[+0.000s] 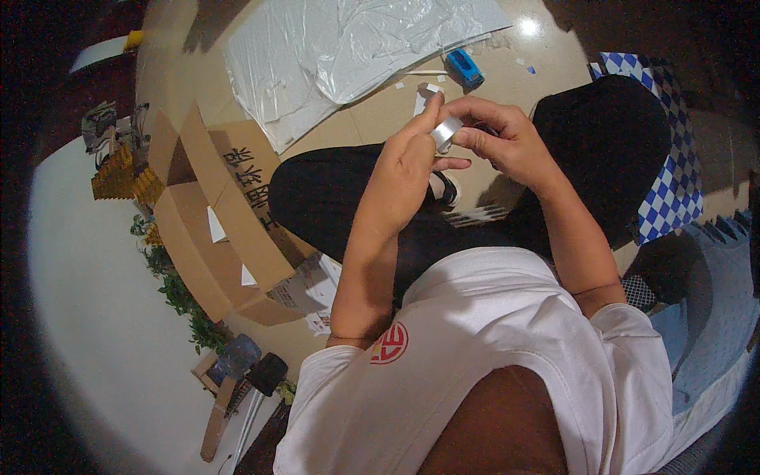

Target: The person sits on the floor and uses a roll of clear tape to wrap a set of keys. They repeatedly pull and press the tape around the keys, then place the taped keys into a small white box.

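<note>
A small shiny band (446, 133), silvery white and curved like a roll of tape, sits between my two hands. My left hand (407, 160) holds its left side, thumb raised and one finger stretched out below it. The thumb and fingers of my right hand (504, 136) pinch its right side. Just beyond my left thumb is a folded white paper piece (421, 102); whether it touches the hand cannot be told. Farther out on the tiled floor lies a blue plastic object (465, 68), its kind unclear.
A white sheet under clear plastic (368, 47) spreads ahead. On the left stands an open cardboard box (225, 208) bearing handwriting, with white pieces inside. A blue-and-white checkered sheet (671, 196) lies beyond my right knee. Paper scraps dot the floor. Green foliage (184, 297) lies far left.
</note>
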The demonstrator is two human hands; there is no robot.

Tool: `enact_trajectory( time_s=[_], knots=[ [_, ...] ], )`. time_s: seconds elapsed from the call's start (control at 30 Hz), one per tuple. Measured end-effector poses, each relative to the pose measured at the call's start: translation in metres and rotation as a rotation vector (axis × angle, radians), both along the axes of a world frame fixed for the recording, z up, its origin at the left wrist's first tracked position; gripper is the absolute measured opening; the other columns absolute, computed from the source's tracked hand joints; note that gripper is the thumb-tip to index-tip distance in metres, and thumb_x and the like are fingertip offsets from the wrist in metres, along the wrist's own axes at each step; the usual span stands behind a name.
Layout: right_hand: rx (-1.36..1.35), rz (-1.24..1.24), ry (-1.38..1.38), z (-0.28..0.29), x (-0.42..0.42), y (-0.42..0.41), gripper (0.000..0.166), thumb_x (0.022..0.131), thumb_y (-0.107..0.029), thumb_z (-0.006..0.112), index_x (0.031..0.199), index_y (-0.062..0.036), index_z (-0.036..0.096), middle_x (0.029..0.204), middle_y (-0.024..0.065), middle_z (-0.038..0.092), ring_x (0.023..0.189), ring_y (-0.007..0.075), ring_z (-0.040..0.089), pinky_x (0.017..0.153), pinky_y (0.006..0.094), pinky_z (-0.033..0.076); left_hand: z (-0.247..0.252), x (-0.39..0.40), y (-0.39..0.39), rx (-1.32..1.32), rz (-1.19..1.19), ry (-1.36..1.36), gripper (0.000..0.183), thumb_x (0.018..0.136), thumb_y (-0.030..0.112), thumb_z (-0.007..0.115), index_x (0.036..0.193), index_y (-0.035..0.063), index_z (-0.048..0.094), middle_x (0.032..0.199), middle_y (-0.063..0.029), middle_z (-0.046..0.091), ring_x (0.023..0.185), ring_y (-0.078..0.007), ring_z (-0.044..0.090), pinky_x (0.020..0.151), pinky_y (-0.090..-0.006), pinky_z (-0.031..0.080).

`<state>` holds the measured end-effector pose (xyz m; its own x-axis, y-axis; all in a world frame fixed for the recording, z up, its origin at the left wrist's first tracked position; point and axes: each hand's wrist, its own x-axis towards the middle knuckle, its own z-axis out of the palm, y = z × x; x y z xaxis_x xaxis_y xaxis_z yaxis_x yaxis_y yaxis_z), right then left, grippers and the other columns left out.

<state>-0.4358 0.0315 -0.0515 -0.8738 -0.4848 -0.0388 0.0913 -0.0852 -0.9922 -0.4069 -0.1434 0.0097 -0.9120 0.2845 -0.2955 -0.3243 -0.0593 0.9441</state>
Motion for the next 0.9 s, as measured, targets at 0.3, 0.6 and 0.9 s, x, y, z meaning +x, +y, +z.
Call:
enact_trajectory(
  time_s=[0.3,0.6,0.9],
  knots=[
    [-0.103,-0.025,-0.138,-0.011,-0.002,0.002,0.029,0.088,-0.018,0.064,0.116,-0.0089,0.063,0.078,-0.0033,0.058,0.056,0.0022,0.046,0.047,0.0187,0.037,-0.001,0.0,0.0,0.13,0.021,0.006,0.05,0.098,0.018,0.03,0.142,-0.0061,0.033,0.135,-0.0169,0.046,0.107,-0.0222,0.056,0.087,-0.0371,0.054],
    [-0.169,-0.005,-0.141,-0.008,-0.003,0.002,0.03,0.089,-0.019,0.064,0.115,-0.006,0.062,0.086,0.0001,0.061,0.066,0.0048,0.053,0.056,0.0206,0.044,0.005,-0.002,0.005,-0.006,0.024,-0.041,0.054,0.093,0.021,0.032,0.141,-0.0032,0.037,0.134,-0.0128,0.049,0.106,-0.0191,0.056,0.081,-0.0333,0.056],
    [-0.088,-0.034,0.07,0.0,-0.002,-0.002,0.029,0.088,-0.017,0.064,0.113,-0.0027,0.063,0.091,0.0015,0.064,0.075,0.0068,0.056,0.065,0.0229,0.047,0.0,-0.002,0.007,0.026,0.06,-0.049,0.053,0.094,0.019,0.03,0.141,-0.0033,0.036,0.135,-0.0146,0.047,0.108,-0.0234,0.057,0.085,-0.036,0.055]
  ],
)
